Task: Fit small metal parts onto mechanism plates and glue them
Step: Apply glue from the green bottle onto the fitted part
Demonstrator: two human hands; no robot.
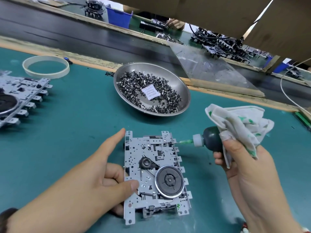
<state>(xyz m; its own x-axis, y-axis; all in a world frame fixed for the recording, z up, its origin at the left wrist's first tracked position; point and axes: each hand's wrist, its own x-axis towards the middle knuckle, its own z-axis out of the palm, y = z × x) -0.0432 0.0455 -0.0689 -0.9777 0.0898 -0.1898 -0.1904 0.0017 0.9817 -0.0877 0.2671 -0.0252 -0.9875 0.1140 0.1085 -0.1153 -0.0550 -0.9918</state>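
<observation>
Left hand (107, 180) grips the plate (151, 175); right hand (242, 158) holds glue bottle (210, 139) horizontally.

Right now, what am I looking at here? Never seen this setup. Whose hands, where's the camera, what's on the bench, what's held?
There is one picture, from a camera worn on a person's head, looking forward and down at their own two hands. No robot is involved.

The left hand steadies a grey metal mechanism plate lying on the green bench mat, thumb on top and forefinger pointing out straight.

The right hand holds a dark glue bottle together with a stained cloth. The bottle's green needle tip reaches the plate's far right edge.

Behind sits a steel dish full of small dark metal parts. At left lie more mechanism plates and a pale ring.
</observation>
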